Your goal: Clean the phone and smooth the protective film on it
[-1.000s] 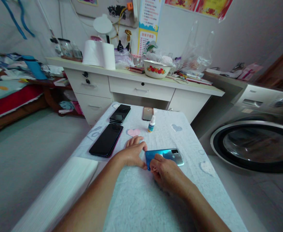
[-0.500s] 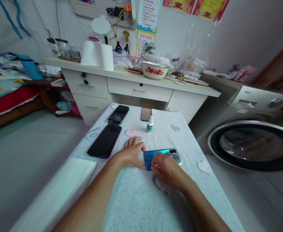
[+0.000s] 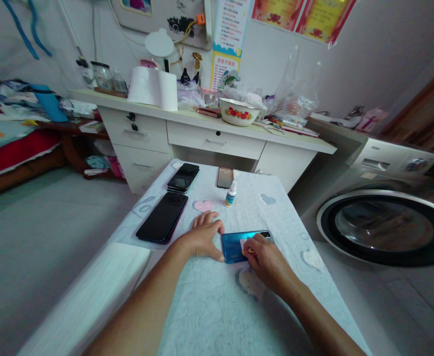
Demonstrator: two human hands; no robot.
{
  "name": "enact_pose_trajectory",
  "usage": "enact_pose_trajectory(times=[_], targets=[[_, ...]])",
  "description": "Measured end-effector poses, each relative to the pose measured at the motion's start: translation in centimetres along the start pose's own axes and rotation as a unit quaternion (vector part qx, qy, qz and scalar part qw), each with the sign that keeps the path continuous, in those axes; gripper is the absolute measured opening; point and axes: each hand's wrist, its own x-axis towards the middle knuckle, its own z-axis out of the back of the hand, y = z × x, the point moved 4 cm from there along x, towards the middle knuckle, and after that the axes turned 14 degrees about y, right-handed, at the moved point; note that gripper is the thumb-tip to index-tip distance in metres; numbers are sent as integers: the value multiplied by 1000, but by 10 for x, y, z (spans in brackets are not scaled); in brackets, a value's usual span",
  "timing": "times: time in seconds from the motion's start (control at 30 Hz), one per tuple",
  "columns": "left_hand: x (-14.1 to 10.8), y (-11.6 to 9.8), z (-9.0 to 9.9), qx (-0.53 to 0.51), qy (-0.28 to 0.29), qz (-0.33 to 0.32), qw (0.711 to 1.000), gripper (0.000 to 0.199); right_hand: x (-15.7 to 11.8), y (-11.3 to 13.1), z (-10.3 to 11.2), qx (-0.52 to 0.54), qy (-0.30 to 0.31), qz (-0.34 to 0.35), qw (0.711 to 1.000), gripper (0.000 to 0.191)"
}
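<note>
A blue phone lies back up on the cloth-covered table. My left hand rests at its left end, thumb and fingers spread, the thumb touching the corner. With bent fingers, my right hand presses a small white piece of cloth or paper on the phone's back, partly hiding the camera end. Beyond the phone stands a small white bottle with a blue label. Left of my left hand lies a large black phone, and farther back is a stack of dark phones.
A brownish phone or case lies near the table's far edge. Behind the table stands a white desk bearing a flowered bowl and paper rolls. A washing machine is at the right.
My right hand has moved right along the blue phone, and the white piece under its fingers now shows. My left hand stays at the phone's left end. The view has shifted slightly.
</note>
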Motion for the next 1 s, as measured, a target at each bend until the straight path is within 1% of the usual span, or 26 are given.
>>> enact_pose_trajectory(times=[0.1,0.23,0.3,0.37,0.43,0.5,0.6,0.83,1.0], targets=[[0,-1,0,3,5,3,1000,63,-1,-3,-7,6,-32,-16,999,10],[1,-2,-1,6,6,7,1000,63,-1,5,-21,29,-67,14,997,15],[2,-1,-2,9,1,5,1000,64,-3,12,-25,32,-63,45,996,18],[4,1,-3,12,-3,3,1000,66,-4,19,-27,29,-44,73,996,22],[6,3,-5,14,-4,2,1000,67,-6,23,-26,23,-27,88,996,25],[7,4,-5,14,-2,2,1000,67,-6,22,-25,21,-20,89,996,26],[6,3,-4,11,0,0,1000,65,-6,12,-24,31,-26,79,996,28],[5,1,-3,12,5,2,1000,64,-9,-19,-16,40,-56,36,997,23],[5,2,-3,14,8,2,1000,66,-12,-41,-5,36,-75,-33,996,20]])
